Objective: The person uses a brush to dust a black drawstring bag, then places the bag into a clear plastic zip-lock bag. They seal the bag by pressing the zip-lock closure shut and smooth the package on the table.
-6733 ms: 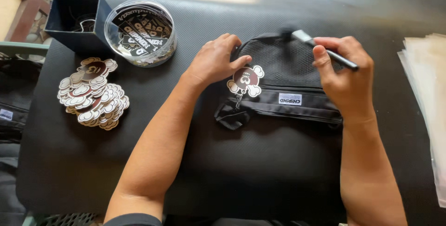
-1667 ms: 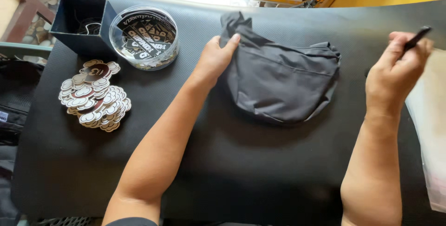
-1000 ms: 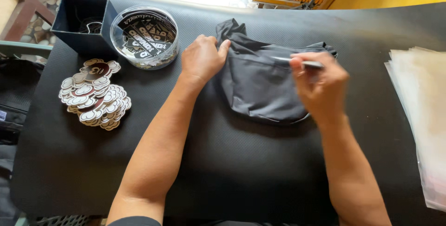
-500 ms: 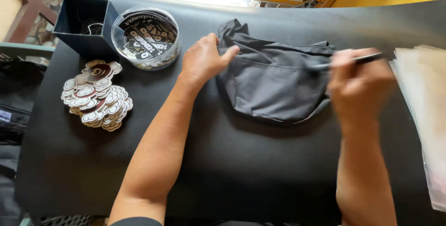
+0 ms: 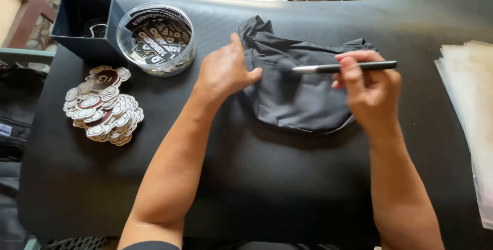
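Note:
A dark grey fabric pouch bag lies plain side up on the black table mat, in the middle. My left hand rests flat on its left edge, fingers together, pinning it down. My right hand hovers over the bag's right side, shut on a slim black pen held level with its silver tip pointing left over the fabric.
A pile of cloud-edged stickers lies at the left. Behind it stand a clear round tub of stickers and a dark blue open box. A stack of clear plastic sleeves sits at the right edge.
The bag was flipped from its front, with a sticker on it, to its plain back. My right hand with the pen swung out right, came back over the bag, and now holds the pen level.

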